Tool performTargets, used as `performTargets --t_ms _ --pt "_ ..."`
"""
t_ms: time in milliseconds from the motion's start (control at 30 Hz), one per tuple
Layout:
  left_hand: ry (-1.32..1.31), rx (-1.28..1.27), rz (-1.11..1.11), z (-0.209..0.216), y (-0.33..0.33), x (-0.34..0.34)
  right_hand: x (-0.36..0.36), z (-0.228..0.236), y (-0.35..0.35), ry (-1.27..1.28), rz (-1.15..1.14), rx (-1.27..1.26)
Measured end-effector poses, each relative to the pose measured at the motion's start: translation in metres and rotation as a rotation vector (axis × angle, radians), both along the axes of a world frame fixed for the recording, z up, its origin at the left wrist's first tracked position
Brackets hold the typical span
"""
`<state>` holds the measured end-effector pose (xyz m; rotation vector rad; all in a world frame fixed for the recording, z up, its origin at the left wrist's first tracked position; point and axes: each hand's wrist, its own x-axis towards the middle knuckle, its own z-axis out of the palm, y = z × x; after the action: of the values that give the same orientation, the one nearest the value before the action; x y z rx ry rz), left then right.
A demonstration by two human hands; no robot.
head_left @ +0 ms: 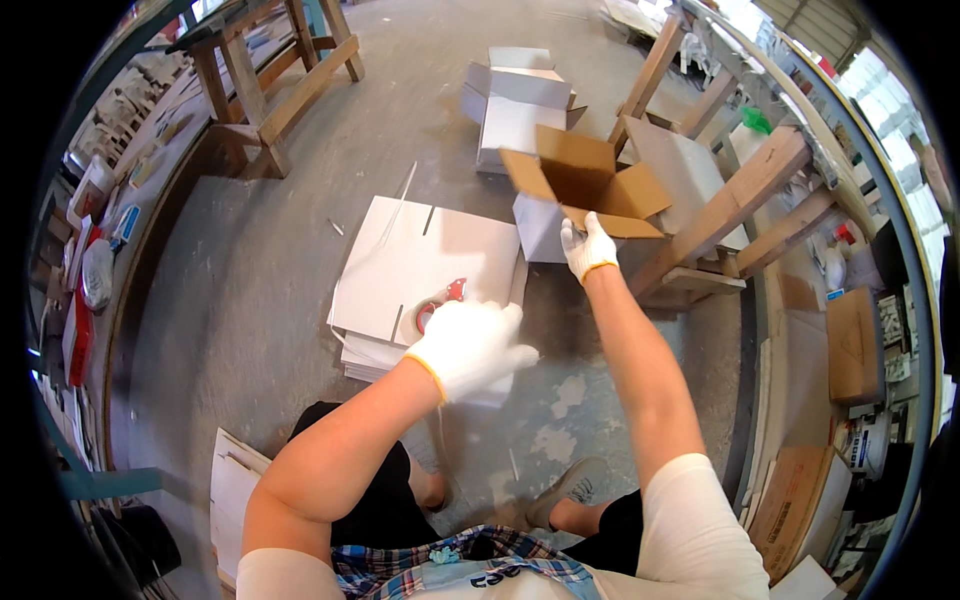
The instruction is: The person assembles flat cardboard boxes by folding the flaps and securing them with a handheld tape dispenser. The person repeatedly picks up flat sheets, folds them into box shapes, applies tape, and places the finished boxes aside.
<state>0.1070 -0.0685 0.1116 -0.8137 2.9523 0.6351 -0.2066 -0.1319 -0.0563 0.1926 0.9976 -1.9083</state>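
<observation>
My right hand point(590, 248), in a white knit glove with a yellow cuff, is closed on the near flap of an open cardboard box point(540, 228). That box is white outside and brown inside, with its flaps spread. Nearer to me and to the left, my gloved left hand point(468, 346) hovers with thumb and fingers apart, with nothing visible in it. Just beyond it, a tape dispenser point(428, 314) with red parts rests on a stack of flat white cardboard sheets point(390, 262); the hand partly hides the dispenser.
Another white box point(520, 112) with raised flaps stands farther off on the grey floor point(440, 60). A wooden-legged table point(740, 205) is close on the right; a wooden trestle point(255, 110) stands at the far left. Cartons point(853, 345) and a cluttered shelf line the right side.
</observation>
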Motion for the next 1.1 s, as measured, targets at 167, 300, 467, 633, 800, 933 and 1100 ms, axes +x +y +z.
performTargets --t_ms 167,300,467,633,800,933,1100 --pt "0.072 -0.014 -0.096 -0.021 0.004 0.016 0.009 -0.048 -0.039 -0.255 -0.133 -0.255" --pt "0.061 0.051 -0.184 -0.022 0.021 0.024 0.013 -0.071 -0.049 -0.168 -0.013 -0.338" --pt "-0.048 0.094 -0.333 -0.036 0.046 0.035 0.032 -0.105 -0.03 0.516 0.578 0.295" --pt "-0.062 0.097 -0.367 -0.038 0.05 0.036 0.073 -0.147 0.012 0.637 0.855 0.734" --pt "-0.103 0.073 -0.409 -0.037 0.047 0.033 0.115 -0.17 0.022 1.033 0.781 0.951" --pt "-0.133 0.115 -0.315 -0.04 0.045 0.045 0.166 -0.12 0.019 0.94 0.742 1.021" --pt "-0.145 0.205 -0.22 -0.052 0.022 0.032 0.133 -0.14 0.044 0.618 0.593 0.508"
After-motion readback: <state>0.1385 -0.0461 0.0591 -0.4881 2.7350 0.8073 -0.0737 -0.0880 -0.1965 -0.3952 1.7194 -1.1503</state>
